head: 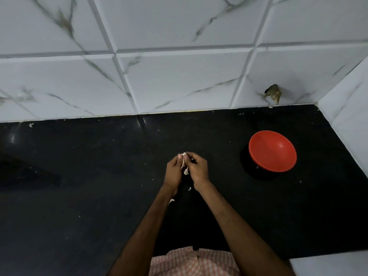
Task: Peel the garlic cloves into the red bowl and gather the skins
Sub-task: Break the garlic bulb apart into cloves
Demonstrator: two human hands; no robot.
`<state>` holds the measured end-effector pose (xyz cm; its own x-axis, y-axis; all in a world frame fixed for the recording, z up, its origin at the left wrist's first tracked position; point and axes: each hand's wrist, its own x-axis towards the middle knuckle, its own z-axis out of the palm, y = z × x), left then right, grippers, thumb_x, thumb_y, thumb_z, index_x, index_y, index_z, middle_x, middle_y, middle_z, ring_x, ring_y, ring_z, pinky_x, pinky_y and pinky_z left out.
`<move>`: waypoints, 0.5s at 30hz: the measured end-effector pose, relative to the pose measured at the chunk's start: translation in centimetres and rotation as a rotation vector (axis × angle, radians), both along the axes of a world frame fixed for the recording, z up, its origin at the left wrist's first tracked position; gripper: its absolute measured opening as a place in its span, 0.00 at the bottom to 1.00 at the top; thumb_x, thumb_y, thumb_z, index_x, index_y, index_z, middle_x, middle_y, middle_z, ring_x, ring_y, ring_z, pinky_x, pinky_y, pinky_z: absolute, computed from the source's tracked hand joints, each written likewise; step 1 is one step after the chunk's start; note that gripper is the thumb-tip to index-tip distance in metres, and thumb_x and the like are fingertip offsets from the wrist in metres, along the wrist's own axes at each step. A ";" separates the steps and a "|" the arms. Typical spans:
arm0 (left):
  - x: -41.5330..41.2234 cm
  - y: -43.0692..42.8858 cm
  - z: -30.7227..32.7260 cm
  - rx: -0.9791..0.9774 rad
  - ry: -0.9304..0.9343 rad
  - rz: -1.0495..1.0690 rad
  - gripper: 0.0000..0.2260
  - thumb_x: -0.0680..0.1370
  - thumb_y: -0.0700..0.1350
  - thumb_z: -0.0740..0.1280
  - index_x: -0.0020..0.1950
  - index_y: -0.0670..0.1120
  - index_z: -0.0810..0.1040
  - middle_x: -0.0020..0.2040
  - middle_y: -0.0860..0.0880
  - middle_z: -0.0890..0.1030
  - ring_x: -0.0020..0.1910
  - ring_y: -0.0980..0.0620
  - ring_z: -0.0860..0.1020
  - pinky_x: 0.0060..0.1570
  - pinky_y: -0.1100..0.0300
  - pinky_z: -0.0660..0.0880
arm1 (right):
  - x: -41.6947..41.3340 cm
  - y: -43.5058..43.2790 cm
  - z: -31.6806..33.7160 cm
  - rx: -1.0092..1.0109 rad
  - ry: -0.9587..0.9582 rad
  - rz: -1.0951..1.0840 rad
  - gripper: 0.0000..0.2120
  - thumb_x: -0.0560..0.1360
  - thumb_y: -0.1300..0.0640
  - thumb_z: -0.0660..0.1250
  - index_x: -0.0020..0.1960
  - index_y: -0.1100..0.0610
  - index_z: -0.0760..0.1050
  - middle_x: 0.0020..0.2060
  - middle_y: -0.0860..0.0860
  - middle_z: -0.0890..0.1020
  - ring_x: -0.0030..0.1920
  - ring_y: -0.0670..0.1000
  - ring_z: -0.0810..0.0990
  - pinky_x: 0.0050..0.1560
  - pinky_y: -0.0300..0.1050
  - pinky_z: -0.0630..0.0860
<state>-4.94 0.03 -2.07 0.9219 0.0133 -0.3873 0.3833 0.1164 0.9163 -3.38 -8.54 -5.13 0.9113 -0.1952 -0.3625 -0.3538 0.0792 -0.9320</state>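
The clove (184, 163) is sitting between both hands and is showing only as a pale sliver with loose skin hanging below it; its shape is hard to make out. The left hand (175, 172) and right hand (198, 170) are meeting above the middle of the counter (79, 176), fingers curled inward and pinching the clove from either side, left thumb lying along its top. Both forearms are reaching in from the near edge, converging toward the far side. Two skins (189, 189) are lying on the counter just near of the wrists, one partly hidden by the left forearm. The bowl (272, 151) is standing well apart to the right, tilted toward the camera; whether anything is lying in it cannot be told. A checked garment (179, 263) is being cut off at the near edge.
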 end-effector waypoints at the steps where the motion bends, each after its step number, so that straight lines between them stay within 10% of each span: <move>1: 0.0 0.1 0.1 -0.019 0.016 -0.007 0.16 0.87 0.45 0.54 0.53 0.45 0.81 0.46 0.48 0.84 0.43 0.59 0.84 0.41 0.66 0.78 | 0.0 0.2 0.0 0.011 0.002 -0.029 0.06 0.79 0.61 0.69 0.55 0.58 0.83 0.49 0.53 0.86 0.52 0.50 0.85 0.54 0.46 0.82; 15: 0.3 1.0 -0.1 0.030 -0.032 -0.091 0.16 0.87 0.46 0.54 0.46 0.43 0.77 0.30 0.54 0.75 0.27 0.62 0.73 0.28 0.68 0.69 | 0.0 -1.1 0.9 0.080 -0.010 0.127 0.10 0.82 0.59 0.65 0.60 0.58 0.81 0.51 0.55 0.85 0.50 0.51 0.84 0.53 0.48 0.82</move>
<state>-4.59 1.04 -2.17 0.9316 -0.0600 -0.3584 0.3616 0.0542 0.9308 -3.36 -9.62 -4.28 0.9303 -0.0495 -0.3634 -0.3567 0.1085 -0.9279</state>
